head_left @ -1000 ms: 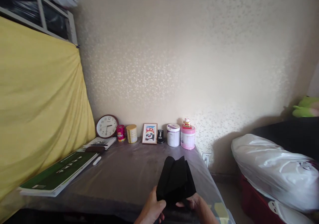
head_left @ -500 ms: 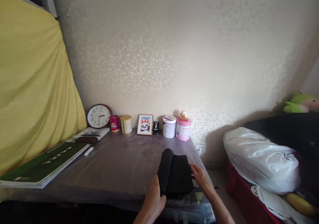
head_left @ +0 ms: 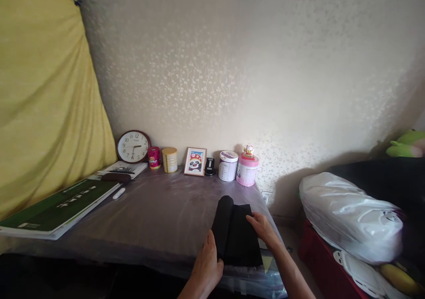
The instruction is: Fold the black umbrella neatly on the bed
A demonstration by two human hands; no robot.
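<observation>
A black folded cloth [head_left: 242,237], with a thick rolled part along its left side, lies at the front right of the table. My left hand [head_left: 207,259] grips the lower left of the roll, its thumb at the near end and its fingers along the outer side. At the flat part's upper right edge, my right hand [head_left: 260,228] holds the cloth with its fingers on top; its thumb is not clear to see. What the roll may contain is hidden.
A clock [head_left: 133,147], several tins, a framed panda picture [head_left: 195,161] and a figurine [head_left: 248,152] line the wall. Green book [head_left: 59,206] and white pen-like object [head_left: 118,193] lie left. A white plastic bag [head_left: 350,217] bulges beyond the table's right edge.
My right hand has shifted from beside the cloth's right edge onto its upper right part. The flat part now spreads slightly farther toward me. My left hand keeps its grip; the view has tilted slightly.
</observation>
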